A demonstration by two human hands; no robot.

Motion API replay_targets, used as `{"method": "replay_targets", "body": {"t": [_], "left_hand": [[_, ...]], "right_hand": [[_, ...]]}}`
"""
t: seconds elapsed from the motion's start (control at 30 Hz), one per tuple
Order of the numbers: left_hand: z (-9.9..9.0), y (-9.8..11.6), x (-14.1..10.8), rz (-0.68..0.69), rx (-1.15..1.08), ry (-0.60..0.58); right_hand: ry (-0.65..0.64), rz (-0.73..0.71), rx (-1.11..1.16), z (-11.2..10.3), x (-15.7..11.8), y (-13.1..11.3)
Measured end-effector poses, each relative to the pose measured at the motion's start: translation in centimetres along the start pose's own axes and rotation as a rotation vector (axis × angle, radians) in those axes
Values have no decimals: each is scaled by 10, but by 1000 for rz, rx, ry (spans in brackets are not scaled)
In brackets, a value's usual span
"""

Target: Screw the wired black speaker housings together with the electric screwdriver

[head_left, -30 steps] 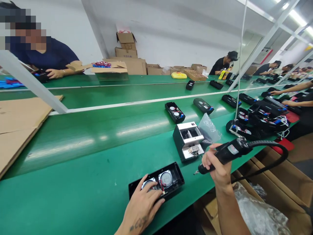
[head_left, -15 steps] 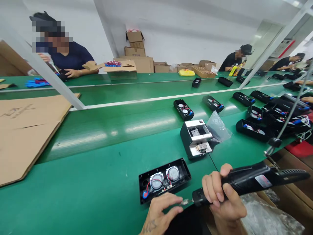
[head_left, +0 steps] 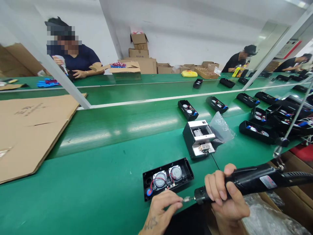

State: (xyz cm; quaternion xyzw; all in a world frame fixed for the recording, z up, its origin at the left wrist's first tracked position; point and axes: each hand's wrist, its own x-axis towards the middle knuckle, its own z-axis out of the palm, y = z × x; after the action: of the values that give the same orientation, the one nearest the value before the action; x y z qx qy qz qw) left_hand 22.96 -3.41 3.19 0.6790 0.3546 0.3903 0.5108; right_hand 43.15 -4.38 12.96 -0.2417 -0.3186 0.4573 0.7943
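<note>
The right hand (head_left: 227, 192) has its fingers curled firmly around the black electric screwdriver (head_left: 254, 179), hiding part of its body; the tool's cable (head_left: 299, 178) is cut off at the right edge. The left hand (head_left: 165, 209) brings thumb and forefinger nearly together at the tip of the bit (head_left: 187, 199); whether they pinch it, or some small piece there, is too small to tell. Just beyond that hand, the black speaker housing (head_left: 186, 179) lies open side up on the green bench (head_left: 107, 189), its near edge partly covered by the knuckles. A clear bag (head_left: 221, 127) is partly hidden by the metal fixture (head_left: 200, 138). A pole (head_left: 61, 76) crosses in front of a co-worker (head_left: 88, 58).
</note>
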Motion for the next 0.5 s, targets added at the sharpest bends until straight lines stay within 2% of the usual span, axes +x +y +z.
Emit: {"method": "replay_targets", "body": {"t": [0.07,0.17,0.27,0.5], "left_hand": [[-2,3,-2,-27,12,-2],[-5,5,-6,-138,5,48],[-6,1,-9,-211,-70,76],[14,-19,-16,-469,-575,74]], "right_hand": [[9,-9,-14,0,2,-1],[22,-17,-23,-4,2,-2],[25,-13,-23,-7,-1,-2],[25,-27,6,-2,-4,3]]}}
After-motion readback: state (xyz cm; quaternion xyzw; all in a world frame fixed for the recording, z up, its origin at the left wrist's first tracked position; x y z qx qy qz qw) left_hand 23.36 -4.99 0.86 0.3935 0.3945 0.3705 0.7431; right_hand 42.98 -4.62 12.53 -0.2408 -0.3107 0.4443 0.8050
